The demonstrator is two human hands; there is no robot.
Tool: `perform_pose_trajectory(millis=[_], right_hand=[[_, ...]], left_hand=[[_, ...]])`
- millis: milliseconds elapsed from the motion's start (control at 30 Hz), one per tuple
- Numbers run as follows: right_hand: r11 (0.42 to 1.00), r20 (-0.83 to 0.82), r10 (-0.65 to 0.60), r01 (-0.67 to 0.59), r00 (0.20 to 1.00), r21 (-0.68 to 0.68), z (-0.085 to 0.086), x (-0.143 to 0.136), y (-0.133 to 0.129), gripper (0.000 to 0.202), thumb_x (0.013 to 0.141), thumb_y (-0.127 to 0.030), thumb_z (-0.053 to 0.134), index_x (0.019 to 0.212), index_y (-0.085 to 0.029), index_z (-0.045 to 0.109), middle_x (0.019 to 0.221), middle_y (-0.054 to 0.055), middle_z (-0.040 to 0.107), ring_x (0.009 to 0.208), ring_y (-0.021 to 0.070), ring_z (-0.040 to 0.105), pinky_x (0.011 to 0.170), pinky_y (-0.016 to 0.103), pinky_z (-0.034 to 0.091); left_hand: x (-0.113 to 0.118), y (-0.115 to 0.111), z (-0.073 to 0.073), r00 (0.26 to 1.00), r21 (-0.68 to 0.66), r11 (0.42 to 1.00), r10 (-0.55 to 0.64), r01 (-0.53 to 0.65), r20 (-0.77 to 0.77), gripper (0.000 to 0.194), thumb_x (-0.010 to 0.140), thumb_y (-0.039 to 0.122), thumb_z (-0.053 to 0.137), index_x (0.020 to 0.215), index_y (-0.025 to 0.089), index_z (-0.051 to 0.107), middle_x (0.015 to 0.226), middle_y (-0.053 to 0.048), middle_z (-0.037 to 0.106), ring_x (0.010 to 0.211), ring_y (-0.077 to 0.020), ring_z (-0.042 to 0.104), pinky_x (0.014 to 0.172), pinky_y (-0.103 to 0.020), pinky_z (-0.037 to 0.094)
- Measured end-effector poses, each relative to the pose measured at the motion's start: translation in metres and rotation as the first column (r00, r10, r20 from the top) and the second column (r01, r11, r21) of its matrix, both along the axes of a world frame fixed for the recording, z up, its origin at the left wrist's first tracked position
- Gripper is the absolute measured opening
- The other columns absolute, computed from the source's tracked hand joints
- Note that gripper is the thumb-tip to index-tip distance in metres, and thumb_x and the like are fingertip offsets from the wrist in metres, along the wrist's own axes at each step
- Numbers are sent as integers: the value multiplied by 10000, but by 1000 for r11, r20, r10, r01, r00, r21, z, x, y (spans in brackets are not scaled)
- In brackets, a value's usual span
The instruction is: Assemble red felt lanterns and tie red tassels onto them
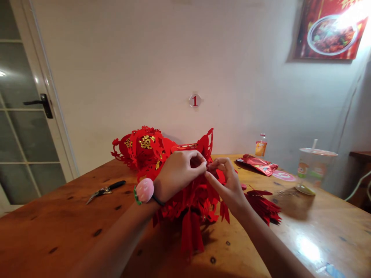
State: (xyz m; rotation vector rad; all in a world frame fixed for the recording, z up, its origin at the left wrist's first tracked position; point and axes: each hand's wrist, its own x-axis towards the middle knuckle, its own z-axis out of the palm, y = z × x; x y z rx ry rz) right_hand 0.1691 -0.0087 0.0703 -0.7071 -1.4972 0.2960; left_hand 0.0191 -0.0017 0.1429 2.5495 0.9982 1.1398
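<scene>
A red paper lantern (194,200) with cut-out edges and hanging strips sits on the table right in front of me. Over its upper part, my left hand (182,166) is closed in a pinch, thumb against forefinger. My right hand (227,181) meets it there, its fingertips also pinched together. Whatever small part lies between the fingertips is hidden, though red material shows around it. On my left wrist is a band with a pink plush strawberry (145,190). Behind and to the left stands a second red lantern (142,144) with gold characters.
Pliers with black handles (107,190) lie at the left. To the right are a stack of red pieces (263,206), a red foil packet (257,165), a small bottle (261,146) and a clear cup with a straw (313,170). A wall (145,77) rises behind the table.
</scene>
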Motion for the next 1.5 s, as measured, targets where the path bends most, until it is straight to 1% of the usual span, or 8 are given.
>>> perform_pose_trajectory(millis=[100, 233, 467, 733, 1100, 1267, 1367, 1500], right_hand=[[1000, -25, 24, -24, 999, 8, -3, 0, 1, 205, 780, -273, 603, 899, -244, 437, 842, 0, 550, 827, 147, 546, 751, 294, 440], [998, -49, 62, -61, 997, 17, -3, 0, 3, 184, 788, -241, 585, 887, -244, 430, 832, -7, 539, 773, 129, 535, 724, 279, 444], [995, -26, -44, 46, 999, 89, -2, 0, 3, 182, 770, -178, 577, 853, -230, 423, 787, -17, 511, 710, 117, 505, 703, 283, 435], [991, 7, -79, 78, 997, 106, -1, 0, 4, 177, 752, -169, 574, 824, -226, 424, 757, -20, 506, 663, 114, 497, 655, 284, 435], [991, 87, -115, 108, 990, 82, 3, 0, -1, 162, 740, -158, 569, 785, -220, 427, 688, -33, 495, 623, 109, 480, 604, 270, 418], [994, 100, -98, 92, 990, 57, 4, 1, -2, 163, 744, -161, 566, 789, -220, 420, 688, -34, 495, 609, 103, 475, 590, 265, 411], [997, 80, -65, 61, 995, 51, 4, 1, 0, 166, 745, -158, 565, 792, -219, 419, 688, -38, 484, 598, 98, 462, 589, 264, 407], [997, 12, 16, -17, 1000, 71, 2, 1, 2, 160, 757, -154, 556, 815, -224, 424, 758, -19, 499, 690, 114, 496, 660, 281, 430]], left_hand=[[0, 0, 1, 1000, 6, 1000, 7, -8, 19, 127, 761, 233, 519, 779, 181, 633, 764, 2, 674, 705, -133, 605, 654, -231, 436], [0, -1, 2, 999, -16, 1000, 23, -23, 34, 125, 760, 227, 516, 764, 175, 630, 749, 4, 669, 692, -126, 600, 657, -226, 436], [1, -1, 2, 997, -41, 999, 36, -33, 73, 122, 748, 229, 525, 747, 168, 629, 714, 5, 662, 664, -126, 595, 641, -221, 441], [2, -1, 2, 996, -80, 996, 36, -30, 85, 118, 751, 227, 526, 752, 168, 629, 733, 1, 669, 685, -131, 608, 648, -217, 452], [3, -2, 0, 996, -69, 997, 27, -20, 88, 116, 757, 217, 530, 764, 171, 637, 748, 3, 673, 695, -124, 611, 656, -216, 454], [3, -1, -1, 996, -65, 998, 20, -14, 90, 121, 765, 224, 534, 786, 174, 642, 761, 4, 681, 710, -124, 622, 673, -218, 461], [3, 1, -1, 997, -53, 999, -2, 7, 83, 121, 763, 216, 534, 797, 174, 642, 778, 0, 686, 720, -127, 627, 686, -223, 467], [4, 2, -2, 996, -77, 997, -17, 24, 88, 108, 750, 198, 543, 791, 164, 636, 765, -7, 681, 697, -121, 621, 671, -220, 469]])
